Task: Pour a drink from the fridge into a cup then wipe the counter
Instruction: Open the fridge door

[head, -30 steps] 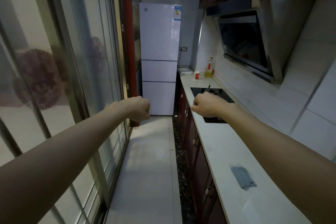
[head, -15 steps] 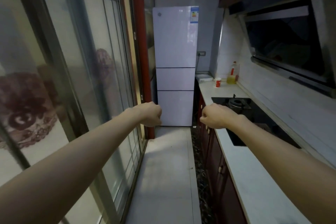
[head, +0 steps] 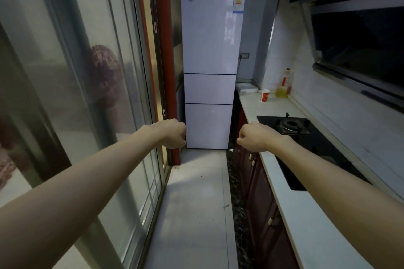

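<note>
A tall white fridge (head: 209, 50) with three closed doors stands at the far end of the narrow kitchen. A red and white paper cup (head: 265, 95) sits on the pale counter (head: 306, 214) near the fridge. My left hand (head: 173, 133) and my right hand (head: 253, 136) are held out in front of me as fists, with nothing in them, well short of the fridge. The right fist hovers over the counter's front edge.
A black gas hob (head: 306, 137) is set into the counter. A bottle of yellow oil (head: 283, 85) stands by the wall, a white tray (head: 247, 88) beside the fridge. Sliding glass doors (head: 87, 94) line the left. A range hood (head: 358, 50) hangs at right. Dark red cabinets (head: 258, 199) sit below.
The view has advanced down the kitchen: the fridge, cup and hob are nearer and larger. The grey cloth on the near counter has dropped out of view. Both fists stay closed.
</note>
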